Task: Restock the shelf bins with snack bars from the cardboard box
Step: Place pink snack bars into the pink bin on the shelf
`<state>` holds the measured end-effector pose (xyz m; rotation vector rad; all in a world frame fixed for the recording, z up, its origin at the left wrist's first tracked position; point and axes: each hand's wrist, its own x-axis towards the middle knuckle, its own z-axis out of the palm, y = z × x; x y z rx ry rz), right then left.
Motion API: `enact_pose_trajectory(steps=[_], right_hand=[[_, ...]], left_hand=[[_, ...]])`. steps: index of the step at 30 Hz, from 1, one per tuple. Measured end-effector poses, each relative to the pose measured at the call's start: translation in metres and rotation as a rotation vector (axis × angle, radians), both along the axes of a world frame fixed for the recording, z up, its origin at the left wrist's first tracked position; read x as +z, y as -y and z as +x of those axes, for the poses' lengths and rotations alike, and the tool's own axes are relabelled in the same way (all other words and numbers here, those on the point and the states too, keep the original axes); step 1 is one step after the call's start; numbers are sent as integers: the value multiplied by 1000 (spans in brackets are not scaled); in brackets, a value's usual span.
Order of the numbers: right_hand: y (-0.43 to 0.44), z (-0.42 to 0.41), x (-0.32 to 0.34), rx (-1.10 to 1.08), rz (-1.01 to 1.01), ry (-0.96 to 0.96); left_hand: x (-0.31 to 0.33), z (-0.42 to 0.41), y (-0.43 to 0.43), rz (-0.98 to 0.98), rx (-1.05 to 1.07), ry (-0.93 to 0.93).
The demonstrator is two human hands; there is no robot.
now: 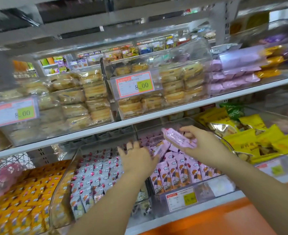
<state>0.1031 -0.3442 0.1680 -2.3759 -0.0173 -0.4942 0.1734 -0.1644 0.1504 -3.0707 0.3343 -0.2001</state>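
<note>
Hands reach over the lower shelf. Our right hand [201,141] grips a pink-wrapped snack bar [179,138], tilted, just above the clear bin [222,185] of matching pink bars [179,170], which stand upright in rows. Our left hand [137,159], a ring on one finger, is spread with straight fingers over that bin's left side, holding nothing we can make out. Silver-wrapped bars [95,177] fill the bin to the left; yellow bags [251,141] lie to the right. A price tag [134,84] above reads 8.00.
</note>
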Motion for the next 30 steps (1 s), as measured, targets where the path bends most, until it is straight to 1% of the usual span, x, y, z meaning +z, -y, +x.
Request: enact_pose_trajectory(steps=[1,3,5,7,8,10,11,13,15,18,22,24,27,29,30], right_hand=[[2,-2,-1,-6,-25,5],[6,-3,-5,-19,-74,16],[8,-2,-8,-11,-104,11],[9,-3,-9,-3,-108,-5],[8,-3,-10,-8,-110,-10],[8,-3,-9,-22,-99,-8],[7,-3,-8,-28,-91,-3],[5,-3,-6,-41,-92,8],[2,-3,-5,-38,-96,12],[-2,-3,-4,13,-11,-13],[-3,-3,-2,63,178,-54],[-3,-3,-4,54,171,-70],[-6,-1,-12,-13,86,-105],[-8,2,-20,-31,17,-117],[-7,3,-22,-27,15,-119]], left_hand=[[-1,2,4,-13,20,-20],[0,3,9,-127,33,-12],[1,-2,9,-259,8,91],[3,-10,8,-434,-55,188],[3,-14,7,-563,-93,192],[4,-24,5,-829,-169,126],[5,-29,5,-926,-205,86],[8,-38,4,-1044,-251,20],[12,-44,2,-1104,-274,-12],[23,-49,-3,-1106,-281,-36],[35,-54,-13,-964,-329,-33],[36,-54,-18,-923,-344,-36],[30,-49,-17,-859,-351,-57],[20,-44,-10,-767,-341,-140],[14,-42,-5,-700,-341,-184]])
